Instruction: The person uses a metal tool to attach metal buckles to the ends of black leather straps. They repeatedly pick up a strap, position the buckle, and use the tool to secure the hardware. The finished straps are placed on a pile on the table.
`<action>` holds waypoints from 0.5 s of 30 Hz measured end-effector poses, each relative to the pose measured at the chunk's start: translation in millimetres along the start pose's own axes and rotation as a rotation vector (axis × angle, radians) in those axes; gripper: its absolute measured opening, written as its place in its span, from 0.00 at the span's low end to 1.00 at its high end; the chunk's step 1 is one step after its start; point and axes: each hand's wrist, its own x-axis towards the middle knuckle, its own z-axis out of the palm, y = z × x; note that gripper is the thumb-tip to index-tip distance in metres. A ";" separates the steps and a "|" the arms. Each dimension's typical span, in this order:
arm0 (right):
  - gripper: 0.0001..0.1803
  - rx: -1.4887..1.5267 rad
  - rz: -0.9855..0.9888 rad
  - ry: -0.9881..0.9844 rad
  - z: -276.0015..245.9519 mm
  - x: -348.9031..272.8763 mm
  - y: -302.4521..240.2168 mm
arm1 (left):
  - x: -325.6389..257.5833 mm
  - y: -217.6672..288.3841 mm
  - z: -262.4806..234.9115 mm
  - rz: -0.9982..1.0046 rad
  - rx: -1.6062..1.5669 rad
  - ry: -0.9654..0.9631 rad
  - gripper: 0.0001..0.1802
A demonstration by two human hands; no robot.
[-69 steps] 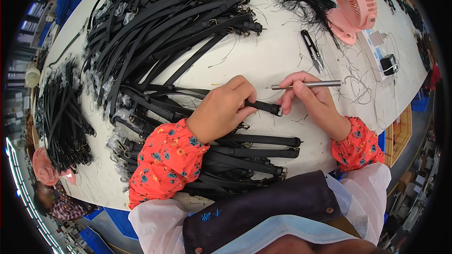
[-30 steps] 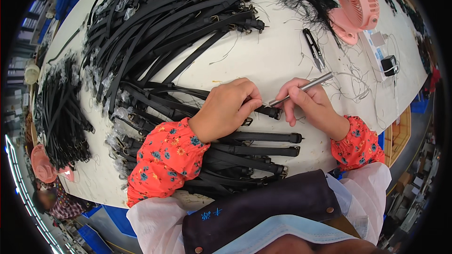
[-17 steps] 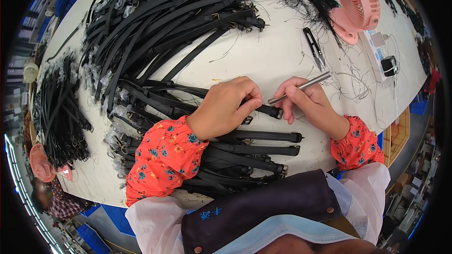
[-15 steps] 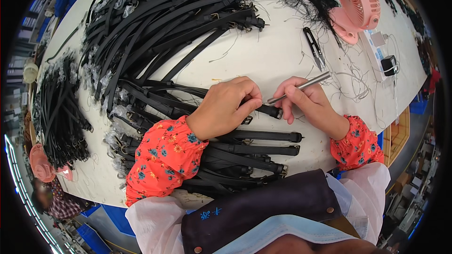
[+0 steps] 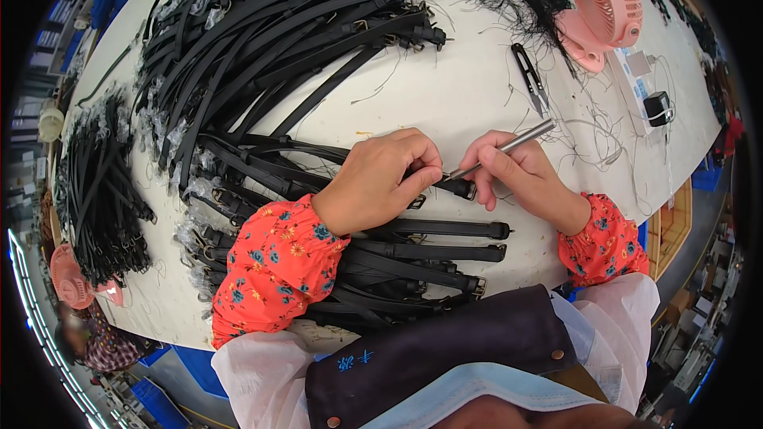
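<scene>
My left hand (image 5: 383, 181) is closed in a pinch on a thin black belt, whose buckle end (image 5: 461, 187) sticks out beyond the fingertips. Part of the belt is hidden under that hand. Between thumb and fingers, my right hand (image 5: 520, 171) grips a silver pen-shaped metal tool (image 5: 526, 137), slanting down to the left. Its narrow tip is beside my left fingertips, close to the belt; whether they touch I cannot tell. More black belts with buckles (image 5: 445, 229) lie under and in front of my left forearm.
A large heap of black belts (image 5: 262, 56) covers the far left, with another bundle (image 5: 103, 191) beyond it. Black thread snips (image 5: 530, 78), a pink fan (image 5: 600, 8), a white power strip (image 5: 632, 83) and loose dark threads (image 5: 517, 4) occupy the right side of the white table (image 5: 469, 95).
The metal tool has shifted slightly left and down, bringing its tip closer to my left fingertips. My hands keep nearly the same place and grip.
</scene>
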 end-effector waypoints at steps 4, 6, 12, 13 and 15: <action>0.23 0.023 0.033 -0.008 1.8 -0.3 -1.2 | -0.2 0.2 0.5 0.008 -0.008 0.011 0.06; 0.23 0.017 0.034 -0.008 2.2 -0.1 -2.0 | 0.0 -0.8 0.2 0.006 -0.007 0.003 0.06; 0.23 0.007 0.036 -0.023 2.2 0.0 -1.3 | 0.1 0.0 -1.7 -0.014 -0.006 -0.034 0.05; 0.23 0.008 0.041 -0.023 2.2 0.0 -1.3 | 0.0 0.1 -1.6 -0.016 -0.011 -0.033 0.05; 0.23 0.008 0.051 -0.022 2.2 -0.2 -1.2 | -0.1 -1.3 -1.1 -0.017 -0.016 -0.031 0.05</action>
